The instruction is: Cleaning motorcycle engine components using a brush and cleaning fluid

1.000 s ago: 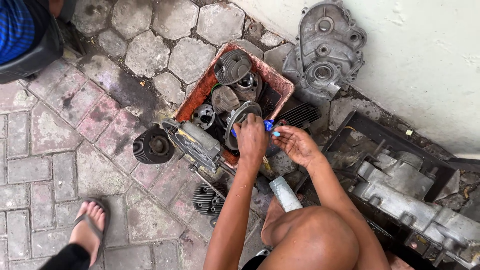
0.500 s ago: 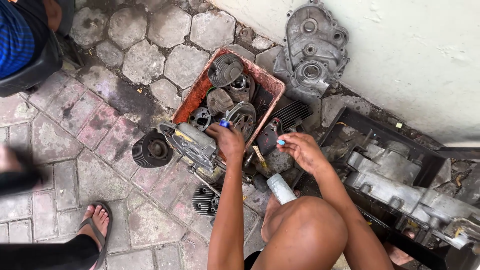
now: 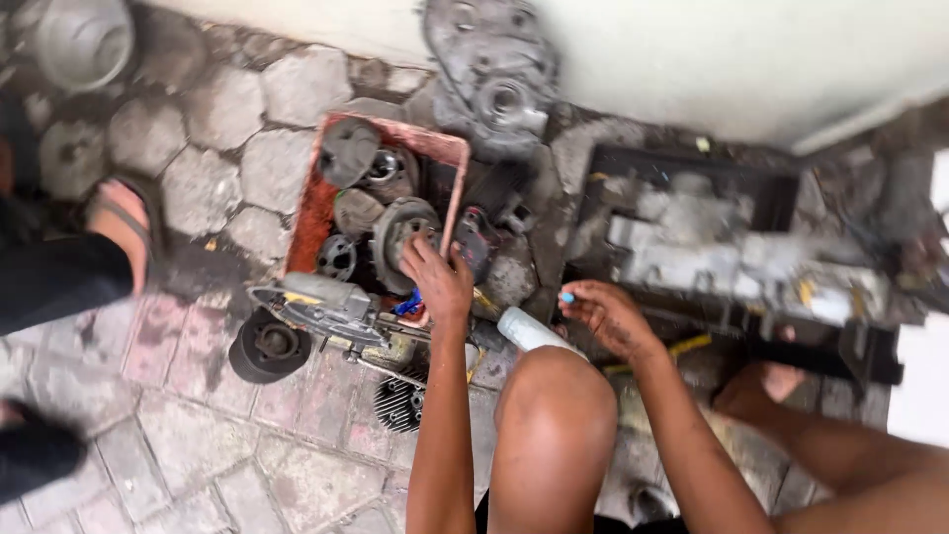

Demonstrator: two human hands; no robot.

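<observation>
**Hands at the red tray of engine parts**

The left hand (image 3: 435,277) reaches into the red tray (image 3: 314,203), fingers (image 3: 413,252) curled and resting on a round grey disc (image 3: 400,229) standing at the tray's near right; whether they truly clamp it I cannot tell; a small blue thing (image 3: 409,304) shows just under the palm. The right hand (image 3: 605,314) hovers well apart to the right, fingers (image 3: 583,297) loosely bent, a tiny blue bit (image 3: 566,296) pinched at the tips; a white tube (image 3: 532,331) lies between the hands, just above the knee (image 3: 554,396). Other round parts (dark, greasy) fill the tray; a grey casing (image 3: 321,302) lies at its near edge, a black pulley (image 3: 269,344) beside that on the paving (image 3: 198,148); an engine cover (image 3: 494,79) leans by the wall; another person's sandalled foot (image 3: 124,222) stands at the left.
</observation>
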